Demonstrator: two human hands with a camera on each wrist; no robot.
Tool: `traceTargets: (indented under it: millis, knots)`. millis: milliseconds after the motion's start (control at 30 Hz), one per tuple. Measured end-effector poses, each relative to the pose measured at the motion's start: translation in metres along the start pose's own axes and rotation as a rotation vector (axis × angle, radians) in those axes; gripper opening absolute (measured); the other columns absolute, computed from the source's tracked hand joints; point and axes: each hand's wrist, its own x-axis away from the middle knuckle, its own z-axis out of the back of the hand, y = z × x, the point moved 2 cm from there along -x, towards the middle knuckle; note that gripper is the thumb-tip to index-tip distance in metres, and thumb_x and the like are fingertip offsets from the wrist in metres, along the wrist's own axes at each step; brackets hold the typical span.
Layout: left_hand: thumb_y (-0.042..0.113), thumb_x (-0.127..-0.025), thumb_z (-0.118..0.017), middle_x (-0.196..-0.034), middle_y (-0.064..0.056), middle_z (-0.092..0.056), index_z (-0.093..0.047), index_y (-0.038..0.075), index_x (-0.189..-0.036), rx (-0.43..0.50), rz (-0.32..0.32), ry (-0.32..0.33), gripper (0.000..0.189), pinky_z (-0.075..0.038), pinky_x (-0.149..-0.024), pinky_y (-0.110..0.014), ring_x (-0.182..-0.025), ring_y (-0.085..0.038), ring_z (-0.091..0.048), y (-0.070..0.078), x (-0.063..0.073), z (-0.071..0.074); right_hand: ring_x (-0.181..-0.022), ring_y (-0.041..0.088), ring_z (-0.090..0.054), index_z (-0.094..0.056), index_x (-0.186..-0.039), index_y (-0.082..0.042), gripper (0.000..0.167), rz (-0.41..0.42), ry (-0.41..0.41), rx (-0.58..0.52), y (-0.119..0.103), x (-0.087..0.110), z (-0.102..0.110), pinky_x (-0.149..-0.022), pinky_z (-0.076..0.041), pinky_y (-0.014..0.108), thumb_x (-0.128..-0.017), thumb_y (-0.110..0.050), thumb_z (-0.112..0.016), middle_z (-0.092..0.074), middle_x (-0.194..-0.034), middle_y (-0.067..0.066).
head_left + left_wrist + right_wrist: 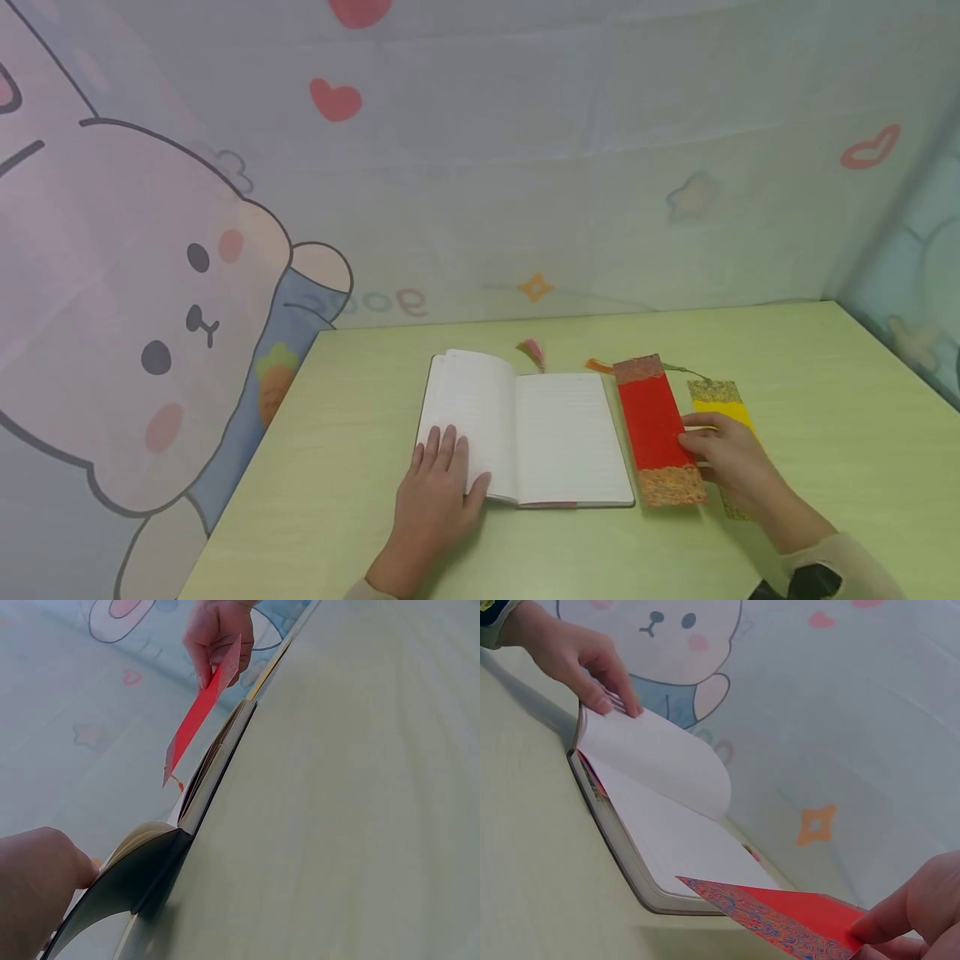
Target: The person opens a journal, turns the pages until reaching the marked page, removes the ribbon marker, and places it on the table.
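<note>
An open notebook (pixel 570 433) with lined white pages lies on the table. My left hand (pixel 435 500) rests on its left page, fingers extended and thumb near the lower edge. Just right of the notebook, my right hand (pixel 738 462) pinches a red bookmark (pixel 652 421) by its right long edge. Patterned bands cross both ends of this bookmark, and it is tilted and raised above the table in the left wrist view. Beneath the right hand lies a yellow bookmark (pixel 723 408), partly hidden. A reddish strip (pixel 592 776) shows between the notebook's pages.
A pink tassel (pixel 532 352) pokes out beyond the notebook's top edge. An orange tassel (pixel 600 365) lies by the red bookmark's upper end. The pale green table (pixel 337 400) meets a printed cloth backdrop (pixel 487 208) behind and at the sides.
</note>
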Motion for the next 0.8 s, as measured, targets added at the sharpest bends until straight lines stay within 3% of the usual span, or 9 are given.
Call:
traceTargets:
  millis: [400, 800]
  knots:
    - [0.039, -0.089, -0.056, -0.129, -0.021, -0.053, -0.058, -0.004, -0.122, 0.007, 0.005, -0.035, 0.054, -0.035, -0.101, -0.050, -0.124, -0.038, -0.043, 0.001, 0.000, 0.000, -0.089, 0.019, -0.059, -0.026, -0.137, 0.009, 0.058, -0.071, 0.058, 0.074, 0.015, 0.005, 0.031, -0.076, -0.054, 0.037, -0.095, -0.020, -0.053, -0.040, -0.127, 0.030]
    - [0.037, -0.086, -0.060, -0.124, -0.022, -0.056, -0.060, -0.005, -0.117, 0.008, -0.026, 0.033, 0.052, -0.039, -0.097, -0.051, -0.119, -0.040, -0.047, 0.000, 0.000, -0.002, -0.088, 0.016, -0.060, -0.025, -0.137, 0.013, 0.060, -0.077, 0.099, 0.148, 0.025, 0.010, 0.061, -0.074, -0.055, 0.037, -0.095, -0.022, -0.052, -0.042, -0.125, 0.034]
